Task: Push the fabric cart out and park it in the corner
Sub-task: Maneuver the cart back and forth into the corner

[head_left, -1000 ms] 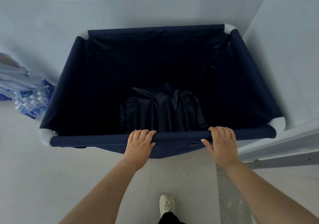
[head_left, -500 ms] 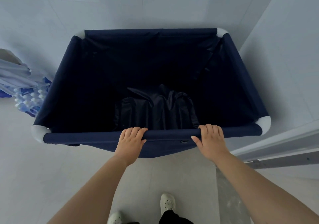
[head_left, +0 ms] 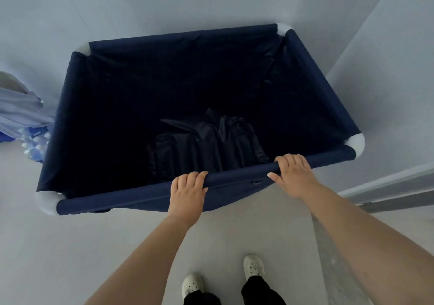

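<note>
A navy fabric cart (head_left: 105,121) with white rounded corner pieces stands in front of me, its far right corner close to where two white walls meet. My left hand (head_left: 187,192) grips the near top rail a little left of its middle. My right hand (head_left: 293,175) holds the same rail further right, fingers curled over it. Inside the cart lies a dark bundle of fabric (head_left: 206,140) against the near side.
A pack of water bottles (head_left: 35,145) under a pale blue cloth (head_left: 18,107) sits on the floor to the cart's left. A wall runs along the right, with a metal door track (head_left: 394,201) at its base. My two white shoes (head_left: 253,266) stand behind the cart.
The cart has turned slightly, its right end swinging away from me and toward the right wall. Both hands stay on the rail. Both feet now show.
</note>
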